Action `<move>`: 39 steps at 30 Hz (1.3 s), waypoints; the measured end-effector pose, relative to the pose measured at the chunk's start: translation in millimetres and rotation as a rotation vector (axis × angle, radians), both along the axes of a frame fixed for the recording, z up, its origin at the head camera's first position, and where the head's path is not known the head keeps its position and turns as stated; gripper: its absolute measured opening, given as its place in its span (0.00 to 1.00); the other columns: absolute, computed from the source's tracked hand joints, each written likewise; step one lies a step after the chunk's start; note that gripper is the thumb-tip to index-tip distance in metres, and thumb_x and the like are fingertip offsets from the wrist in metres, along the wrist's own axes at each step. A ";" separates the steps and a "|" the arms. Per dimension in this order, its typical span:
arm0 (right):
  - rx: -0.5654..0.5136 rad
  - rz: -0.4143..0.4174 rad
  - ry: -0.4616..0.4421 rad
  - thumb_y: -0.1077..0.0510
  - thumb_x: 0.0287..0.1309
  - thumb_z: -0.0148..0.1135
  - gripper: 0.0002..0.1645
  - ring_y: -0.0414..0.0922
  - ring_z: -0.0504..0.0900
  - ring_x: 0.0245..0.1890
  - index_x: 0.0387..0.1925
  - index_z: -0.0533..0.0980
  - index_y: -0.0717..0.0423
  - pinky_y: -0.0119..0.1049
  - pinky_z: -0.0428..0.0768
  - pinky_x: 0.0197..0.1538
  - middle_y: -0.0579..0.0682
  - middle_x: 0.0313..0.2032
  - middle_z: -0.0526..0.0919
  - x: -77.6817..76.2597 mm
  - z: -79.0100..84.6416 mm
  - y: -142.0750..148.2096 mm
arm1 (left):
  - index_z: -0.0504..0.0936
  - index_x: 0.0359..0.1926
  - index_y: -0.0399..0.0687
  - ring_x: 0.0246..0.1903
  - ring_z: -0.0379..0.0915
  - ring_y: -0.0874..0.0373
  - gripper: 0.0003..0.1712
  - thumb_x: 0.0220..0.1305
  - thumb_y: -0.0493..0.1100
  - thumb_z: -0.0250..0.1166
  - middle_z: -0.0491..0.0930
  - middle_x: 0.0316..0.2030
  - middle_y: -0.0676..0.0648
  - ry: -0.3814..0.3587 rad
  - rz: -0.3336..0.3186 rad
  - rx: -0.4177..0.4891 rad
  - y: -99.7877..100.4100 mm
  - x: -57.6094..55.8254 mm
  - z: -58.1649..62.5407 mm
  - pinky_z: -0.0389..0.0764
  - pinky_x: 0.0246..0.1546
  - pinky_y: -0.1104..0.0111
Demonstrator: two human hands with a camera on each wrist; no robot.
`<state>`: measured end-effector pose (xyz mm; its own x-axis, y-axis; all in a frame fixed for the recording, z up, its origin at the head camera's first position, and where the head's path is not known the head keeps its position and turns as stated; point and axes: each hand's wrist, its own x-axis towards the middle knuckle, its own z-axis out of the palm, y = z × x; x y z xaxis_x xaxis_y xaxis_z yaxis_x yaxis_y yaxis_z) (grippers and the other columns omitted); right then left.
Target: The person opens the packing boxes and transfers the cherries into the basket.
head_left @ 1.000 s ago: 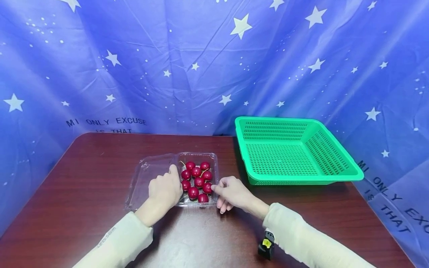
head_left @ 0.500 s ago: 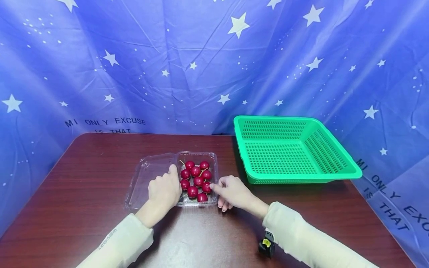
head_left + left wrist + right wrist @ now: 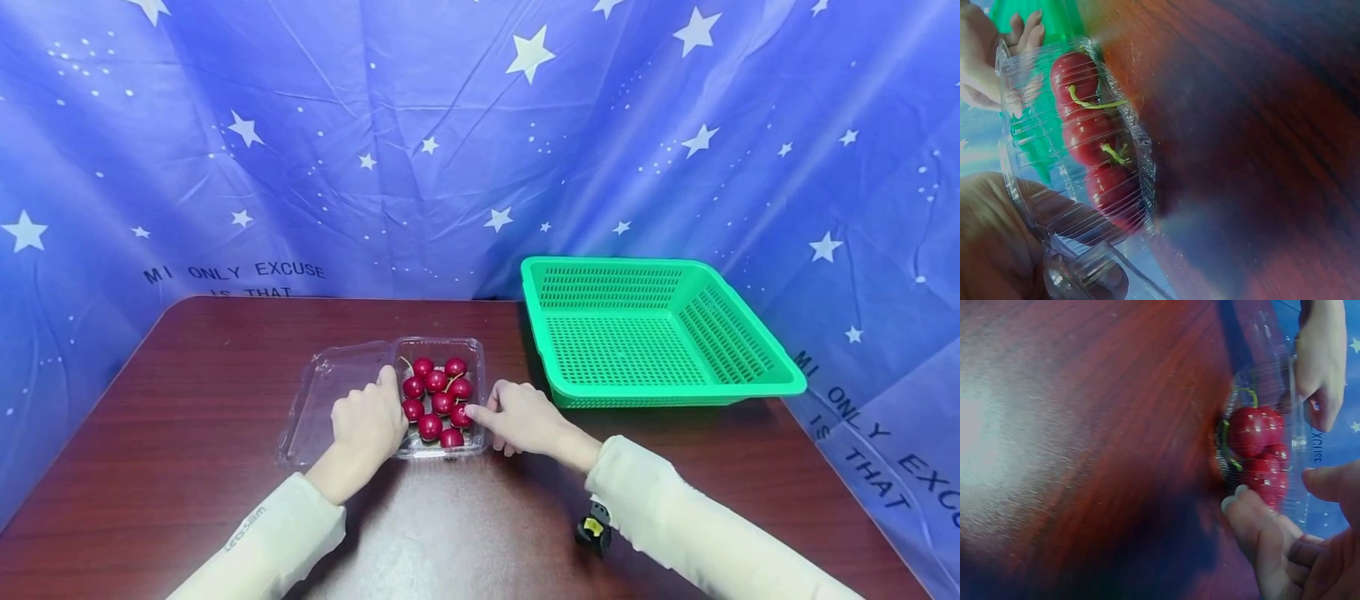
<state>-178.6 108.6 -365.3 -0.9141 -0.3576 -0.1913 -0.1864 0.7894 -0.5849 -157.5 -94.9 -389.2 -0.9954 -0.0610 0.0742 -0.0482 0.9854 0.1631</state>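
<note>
Red cherries (image 3: 442, 403) in clear box (image 3: 442, 453), lid (image 3: 322, 398) folded out left, so easy to reach. Left hand (image 3: 367, 423) grips box's lid side, maybe stops sliding. Right hand (image 3: 527, 421): thumb over other side, fingers outside; can't tell if gripping. Green basket (image 3: 675, 392) farther back, right.

1. In the head view, the left hand (image 3: 367, 421) covers part of the clear lid (image 3: 322, 392), and its own fingertips cannot be seen.
2. In the left wrist view, the cherries (image 3: 1088, 140) are unclear behind the ribbed box wall (image 3: 1035, 137).
3. The same view cuts the green basket (image 3: 1060, 19) at its upper edge.
4. Both sleeves (image 3: 675, 512) are cut by the head view's lower edge.
</note>
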 end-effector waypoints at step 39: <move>0.323 0.341 0.395 0.50 0.59 0.61 0.25 0.50 0.81 0.47 0.54 0.72 0.57 0.48 0.83 0.49 0.56 0.47 0.83 -45.1 38.7 -50.1 | 0.68 0.36 0.38 0.25 0.81 0.36 0.16 0.54 0.44 0.63 0.85 0.26 0.32 0.010 -0.013 0.004 -0.9 -1.9 0.9 0.79 0.20 0.50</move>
